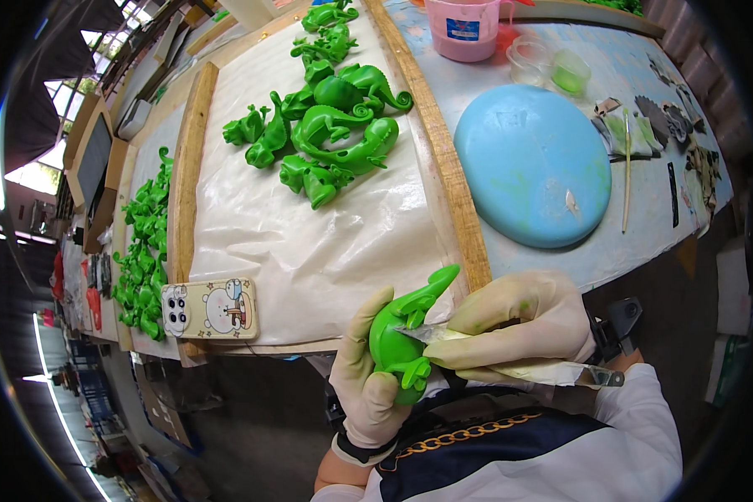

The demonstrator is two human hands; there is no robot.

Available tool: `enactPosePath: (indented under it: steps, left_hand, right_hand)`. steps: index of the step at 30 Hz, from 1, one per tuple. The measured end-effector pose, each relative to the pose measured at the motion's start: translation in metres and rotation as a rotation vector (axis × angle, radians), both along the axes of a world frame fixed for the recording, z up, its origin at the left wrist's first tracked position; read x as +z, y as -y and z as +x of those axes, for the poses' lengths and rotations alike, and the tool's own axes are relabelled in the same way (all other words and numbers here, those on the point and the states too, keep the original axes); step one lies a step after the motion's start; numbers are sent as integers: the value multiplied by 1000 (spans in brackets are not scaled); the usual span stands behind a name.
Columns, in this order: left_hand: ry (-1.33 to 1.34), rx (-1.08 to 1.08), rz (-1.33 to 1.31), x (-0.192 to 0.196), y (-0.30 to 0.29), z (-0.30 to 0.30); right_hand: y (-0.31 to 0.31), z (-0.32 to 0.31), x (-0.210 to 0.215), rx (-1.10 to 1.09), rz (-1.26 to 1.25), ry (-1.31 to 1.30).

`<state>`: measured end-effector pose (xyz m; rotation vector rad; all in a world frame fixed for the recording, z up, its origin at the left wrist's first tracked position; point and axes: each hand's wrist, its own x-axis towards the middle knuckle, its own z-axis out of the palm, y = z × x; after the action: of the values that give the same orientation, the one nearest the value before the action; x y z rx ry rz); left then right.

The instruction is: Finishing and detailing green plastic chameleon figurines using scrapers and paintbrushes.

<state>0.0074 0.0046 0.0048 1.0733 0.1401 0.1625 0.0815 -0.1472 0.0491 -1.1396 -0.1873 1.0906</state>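
Observation:
My left hand (364, 406), in a pale glove, is closed around a green plastic chameleon figurine (389, 343), holding it upright in front of my body just off the table's near edge. My right hand (531, 318), gloved too with green smudges on it, grips a craft knife (537, 372) whose handle is wrapped in pale tape. The tip of its metal blade touches, or nearly touches, the figurine's side. Farther off, a pile of similar green chameleon figurines (330, 134) lies on the white sheet (251, 217).
A phone in a cartoon case (217, 309) lies at the near left edge. Wooden strips (194, 159) border the sheet. To the right are a blue dome (531, 163), a pink cup (463, 29), a brush (627, 180) and stained rags (644, 134). More green figurines (146, 251) are heaped at left.

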Motion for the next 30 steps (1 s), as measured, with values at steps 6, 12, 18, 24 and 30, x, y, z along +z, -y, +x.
enactPosePath:
  steps: [6,12,18,24,30]
  left_hand:
    - [-12,-11,-7,1,-1,0]
    - [-3,51,33,-2,0,-1]
    - [-6,-60,-76,-2,-6,-2]
    - [-54,-51,-64,2,-1,-2]
    - [-3,41,77,-7,-2,-3]
  right_hand:
    - [4,1,13,-147,-120,-204]
    - [1,-1,10,-177,19,86]
    - [7,-5,-31,-371,281,1050]
    - [-1,-2,11,-170,-114,-246]
    - [1,-8,3,-120,28,-49]
